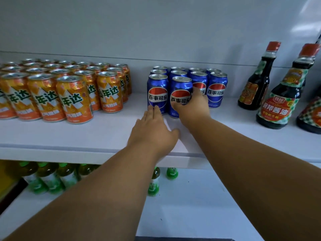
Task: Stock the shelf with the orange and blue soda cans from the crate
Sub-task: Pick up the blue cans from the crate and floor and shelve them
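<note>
Several orange soda cans [74,99] stand in rows on the left of the white shelf [86,136]. Several blue soda cans [216,89] stand grouped in the middle. My right hand [192,108] wraps around the front blue can [181,93], which stands on the shelf. My left hand [153,129] lies flat and open on the shelf, fingertips touching the base of the front-left blue can [157,92]. The crate is out of view.
Dark soy sauce bottles [281,94] stand on the right of the shelf. Green-labelled bottles [50,178] fill the lower shelf on the left, and two more [154,183] stand under my arms. Bare shelf lies between the orange and blue cans.
</note>
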{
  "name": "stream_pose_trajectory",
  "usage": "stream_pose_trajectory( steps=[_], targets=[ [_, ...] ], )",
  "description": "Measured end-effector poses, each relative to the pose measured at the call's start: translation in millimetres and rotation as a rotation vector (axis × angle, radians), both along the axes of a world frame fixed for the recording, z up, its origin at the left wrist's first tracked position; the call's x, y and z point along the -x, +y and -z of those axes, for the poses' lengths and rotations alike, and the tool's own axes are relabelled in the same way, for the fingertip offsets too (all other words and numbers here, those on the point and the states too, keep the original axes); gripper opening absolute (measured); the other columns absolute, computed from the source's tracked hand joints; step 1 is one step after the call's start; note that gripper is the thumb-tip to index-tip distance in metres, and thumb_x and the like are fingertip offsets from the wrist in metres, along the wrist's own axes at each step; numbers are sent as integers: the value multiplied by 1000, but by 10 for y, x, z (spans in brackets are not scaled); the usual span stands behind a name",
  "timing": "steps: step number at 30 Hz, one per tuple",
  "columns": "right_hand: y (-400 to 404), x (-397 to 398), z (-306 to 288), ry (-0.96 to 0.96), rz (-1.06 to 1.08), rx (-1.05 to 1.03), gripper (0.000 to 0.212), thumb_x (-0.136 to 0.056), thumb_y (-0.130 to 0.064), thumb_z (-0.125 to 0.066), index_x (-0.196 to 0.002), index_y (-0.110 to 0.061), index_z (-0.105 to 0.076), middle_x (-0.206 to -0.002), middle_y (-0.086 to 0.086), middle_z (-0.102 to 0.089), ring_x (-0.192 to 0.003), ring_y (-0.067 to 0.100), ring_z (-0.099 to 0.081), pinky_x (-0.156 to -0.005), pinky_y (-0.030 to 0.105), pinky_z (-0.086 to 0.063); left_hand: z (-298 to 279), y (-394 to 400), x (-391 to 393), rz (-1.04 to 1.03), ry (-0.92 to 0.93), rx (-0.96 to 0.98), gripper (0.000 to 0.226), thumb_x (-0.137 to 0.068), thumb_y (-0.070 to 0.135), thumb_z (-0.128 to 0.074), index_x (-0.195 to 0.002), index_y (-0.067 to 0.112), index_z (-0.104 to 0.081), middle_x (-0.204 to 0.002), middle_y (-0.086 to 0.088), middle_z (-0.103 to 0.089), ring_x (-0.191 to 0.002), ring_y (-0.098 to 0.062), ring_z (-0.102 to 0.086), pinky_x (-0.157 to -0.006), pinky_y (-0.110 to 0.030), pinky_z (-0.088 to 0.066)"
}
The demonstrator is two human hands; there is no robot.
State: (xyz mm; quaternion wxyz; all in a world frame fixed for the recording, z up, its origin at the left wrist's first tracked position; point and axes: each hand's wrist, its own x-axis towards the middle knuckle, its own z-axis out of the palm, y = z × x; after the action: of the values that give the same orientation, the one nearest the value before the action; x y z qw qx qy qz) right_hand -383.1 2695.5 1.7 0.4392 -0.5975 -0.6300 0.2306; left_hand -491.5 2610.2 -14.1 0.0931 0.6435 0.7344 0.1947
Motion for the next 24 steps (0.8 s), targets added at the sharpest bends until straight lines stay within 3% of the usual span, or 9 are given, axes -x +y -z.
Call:
stream_pose_trajectory(
  steps=[4,10,15,19,24],
  targets=[
    [41,13,-6,-31,21,-12,69,-83,-29,-79,-140,-15,-43,-141,12,-41,-113,28,-57,-85,29,-42,2,40,3,20,23,43,95,-90,62,-46,-157,18,5,-166,-1,7,-153,-20,-1,-122,-40,-9],
    [112,35,17,-55,35,-24,68,-83,-31,-78,-138,-14,-44,-141,12,-42,-116,29,-56,-85,29,-42,23,65,1,27,41,54,97,-88,64,-45,-157,18,5,-166,-1,6,-153,-19,-1,-123,-42,-8],
    [136,62,16,-85,23,-8,69,-85,-30,-76,-142,-12,-42,-145,12,-40,-118,29,-56,-96,34,-46,31,79,14,30,49,62,97,-88,64,-44,-157,18,5,-166,-1,6,-153,-20,0,-123,-42,-8],
    [98,52,-10,-102,21,14,74,-84,-34,-77,-142,-10,-40,-146,12,-40,-121,29,-54,-95,36,-47,7,63,5,37,38,79,96,-90,64,-45,-157,18,5,-166,-1,6,-153,-20,0,-123,-41,-8],
    [-271,-60,-136,-117,44,-36,85,-84,-37,-77,-150,-11,-30,-149,11,-35,-131,29,-46,-104,38,-43,-107,-191,-8,47,-78,-129,75,-95,40,-55,-156,19,-16,-161,-1,-25,-146,-21,-25,-116,-35,-26]
  ],
)
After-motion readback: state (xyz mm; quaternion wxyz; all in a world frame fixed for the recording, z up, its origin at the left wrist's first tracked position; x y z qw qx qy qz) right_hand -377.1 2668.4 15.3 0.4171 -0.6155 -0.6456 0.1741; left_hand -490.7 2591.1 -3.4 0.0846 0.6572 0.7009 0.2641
